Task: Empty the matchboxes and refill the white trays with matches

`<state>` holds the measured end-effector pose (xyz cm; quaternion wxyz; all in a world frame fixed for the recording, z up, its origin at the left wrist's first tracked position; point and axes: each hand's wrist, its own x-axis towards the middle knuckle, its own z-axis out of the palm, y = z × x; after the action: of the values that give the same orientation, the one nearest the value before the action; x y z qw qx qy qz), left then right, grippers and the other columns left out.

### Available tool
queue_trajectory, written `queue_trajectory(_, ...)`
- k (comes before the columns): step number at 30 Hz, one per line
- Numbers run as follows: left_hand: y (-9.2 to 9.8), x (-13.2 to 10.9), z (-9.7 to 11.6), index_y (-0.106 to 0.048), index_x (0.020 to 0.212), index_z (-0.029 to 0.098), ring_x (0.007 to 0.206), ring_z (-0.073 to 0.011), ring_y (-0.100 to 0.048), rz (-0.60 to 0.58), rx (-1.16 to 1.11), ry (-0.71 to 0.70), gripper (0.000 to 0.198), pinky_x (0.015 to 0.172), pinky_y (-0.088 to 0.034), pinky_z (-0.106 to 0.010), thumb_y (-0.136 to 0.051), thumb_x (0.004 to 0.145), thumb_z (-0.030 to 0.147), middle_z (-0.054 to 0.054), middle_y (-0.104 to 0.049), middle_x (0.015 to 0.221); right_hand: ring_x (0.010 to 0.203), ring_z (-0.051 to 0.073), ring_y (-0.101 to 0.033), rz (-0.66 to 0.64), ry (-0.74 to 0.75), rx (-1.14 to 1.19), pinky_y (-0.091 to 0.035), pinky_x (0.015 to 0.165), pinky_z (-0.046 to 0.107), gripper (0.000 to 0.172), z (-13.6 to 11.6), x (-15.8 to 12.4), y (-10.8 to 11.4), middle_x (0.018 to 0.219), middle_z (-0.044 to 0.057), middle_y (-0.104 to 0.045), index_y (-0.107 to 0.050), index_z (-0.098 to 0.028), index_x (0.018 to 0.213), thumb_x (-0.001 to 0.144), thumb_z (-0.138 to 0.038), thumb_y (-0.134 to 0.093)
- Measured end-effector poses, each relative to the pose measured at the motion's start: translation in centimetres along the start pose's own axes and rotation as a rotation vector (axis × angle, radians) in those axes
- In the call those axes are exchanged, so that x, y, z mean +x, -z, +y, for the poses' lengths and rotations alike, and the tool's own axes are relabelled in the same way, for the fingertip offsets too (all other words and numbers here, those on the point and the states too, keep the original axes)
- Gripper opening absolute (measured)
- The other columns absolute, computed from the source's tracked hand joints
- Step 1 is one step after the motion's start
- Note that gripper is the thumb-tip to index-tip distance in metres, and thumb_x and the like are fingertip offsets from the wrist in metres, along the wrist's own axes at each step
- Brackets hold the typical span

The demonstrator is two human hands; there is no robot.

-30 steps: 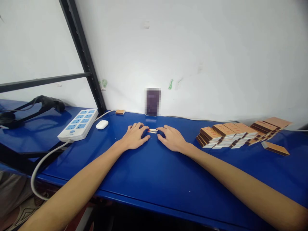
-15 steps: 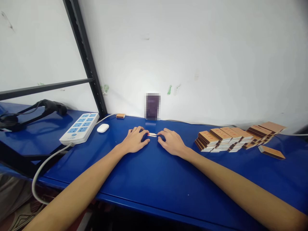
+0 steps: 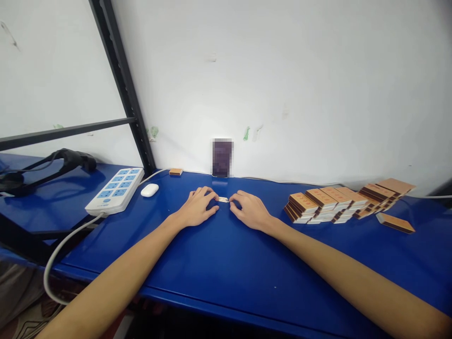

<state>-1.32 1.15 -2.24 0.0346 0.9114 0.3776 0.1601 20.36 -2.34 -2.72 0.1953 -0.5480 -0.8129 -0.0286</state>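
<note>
A small bundle of matchsticks lies on the blue table, near the wall. My left hand rests palm down at the bundle's left end, its fingertips curled onto the sticks. My right hand mirrors it at the right end, thumb and fingers pinched on the sticks. Both hands press the bundle between them, and both forearms stretch across the table.
Stacks of brown matchboxes stand in rows at the right, with one loose box beside them. A single matchbox, a white oval object and a power strip sit at the left, near a black shelf post.
My hands have drawn closer together, squeezing the matchsticks into a tighter bundle. The red heads that showed before are now covered by my fingertips.
</note>
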Motion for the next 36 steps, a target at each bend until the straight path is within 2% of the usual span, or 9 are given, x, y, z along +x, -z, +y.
queue_trajectory(3, 0.0, 0.0, 0.0, -0.059, 0.112, 0.026, 0.112, -0.0269, -0.049, 0.000, -0.003, -0.016, 0.027, 0.094, -0.040, -0.048, -0.043, 0.097, 0.042, -0.008, -0.050, 0.124, 0.079, 0.015, -0.060, -0.004, 0.017, 0.009, -0.040, 0.072, 0.027, 0.021, 0.0, 0.0, 0.0, 0.090, 0.003, -0.065, -0.068, -0.020, 0.098, 0.094, -0.024, -0.047)
queue_trajectory(11, -0.2, 0.0, -0.2, -0.055, 0.127, 0.027, 0.121, -0.0297, -0.045, -0.029, -0.003, 0.005, 0.037, 0.099, -0.037, -0.053, -0.041, 0.097, 0.044, -0.010, -0.048, 0.132, 0.076, 0.015, -0.059, -0.008, 0.025, 0.014, -0.039, 0.069, 0.027, 0.021, 0.0, 0.0, 0.0, 0.087, 0.003, -0.065, -0.067, -0.020, 0.098, 0.094, -0.023, -0.047)
queue_trajectory(15, -0.1, 0.1, -0.1, -0.055, 0.129, 0.028, 0.122, -0.0298, -0.046, -0.028, -0.003, 0.007, 0.038, 0.100, -0.037, -0.053, -0.042, 0.097, 0.043, -0.010, -0.049, 0.132, 0.076, 0.016, -0.060, -0.010, 0.026, 0.005, -0.039, 0.068, 0.027, 0.021, 0.0, 0.0, 0.0, 0.088, 0.003, -0.067, -0.067, -0.020, 0.099, 0.094, -0.023, -0.047)
queue_trajectory(19, 0.1, 0.2, 0.0, -0.055, 0.129, 0.028, 0.125, -0.0294, -0.046, -0.017, -0.003, -0.058, 0.035, 0.102, -0.037, -0.052, -0.042, 0.097, 0.036, -0.009, -0.048, 0.138, 0.078, 0.016, -0.061, -0.015, 0.045, -0.004, -0.040, 0.071, 0.027, 0.022, -0.1, 0.1, -0.1, 0.089, 0.005, -0.068, -0.067, -0.019, 0.098, 0.095, -0.022, -0.046)
queue_trajectory(23, 0.2, 0.3, 0.0, -0.049, 0.137, 0.030, 0.139, -0.0308, -0.035, -0.077, 0.025, -0.120, 0.040, 0.107, -0.032, -0.054, -0.037, 0.098, 0.031, -0.008, -0.041, 0.151, 0.079, 0.017, -0.062, -0.026, 0.093, -0.014, -0.042, 0.074, 0.027, 0.023, -0.4, -0.2, 0.4, 0.090, 0.006, -0.069, -0.067, -0.017, 0.098, 0.095, -0.020, -0.044)
queue_trajectory(26, 0.4, 0.4, 0.2, -0.043, 0.143, 0.030, 0.144, -0.0291, -0.029, -0.148, 0.044, -0.125, 0.044, 0.109, -0.028, -0.054, -0.032, 0.100, 0.031, -0.006, -0.039, 0.154, 0.079, 0.017, -0.062, -0.040, 0.147, -0.015, -0.043, 0.075, 0.027, 0.023, -0.8, -1.7, 1.7, 0.089, 0.006, -0.068, -0.067, -0.018, 0.100, 0.094, -0.020, -0.045)
queue_trajectory(30, 0.7, 0.6, 0.2, -0.036, 0.148, 0.031, 0.147, -0.0274, -0.023, -0.233, 0.034, -0.109, 0.047, 0.114, -0.020, -0.056, -0.027, 0.102, 0.036, -0.004, -0.033, 0.157, 0.075, 0.017, -0.062, -0.029, 0.222, -0.029, -0.045, 0.070, 0.028, 0.026, -0.7, -5.3, 4.4, 0.091, 0.007, -0.068, -0.067, -0.019, 0.104, 0.094, -0.022, -0.043)
queue_trajectory(33, 0.9, 0.9, -0.2, -0.029, 0.151, 0.034, 0.149, -0.0266, -0.019, -0.273, -0.010, -0.097, 0.050, 0.115, -0.014, -0.058, -0.023, 0.103, 0.044, -0.002, -0.027, 0.159, 0.068, 0.017, -0.060, 0.010, 0.229, -0.082, -0.045, 0.064, 0.030, 0.031, 0.5, -7.7, 7.3, 0.086, 0.008, -0.066, -0.067, -0.019, 0.105, 0.095, -0.026, -0.039)
queue_trajectory(36, 1.0, 1.3, -0.8, -0.024, 0.152, 0.038, 0.149, -0.0264, -0.016, -0.308, -0.046, -0.094, 0.052, 0.116, -0.009, -0.060, -0.020, 0.102, 0.051, 0.000, -0.023, 0.161, 0.080, 0.020, -0.063, 0.026, 0.173, -0.124, -0.049, 0.071, 0.033, 0.035, 2.9, -8.6, 11.1, 0.104, 0.011, -0.064, -0.063, -0.021, 0.118, 0.093, -0.029, -0.040)
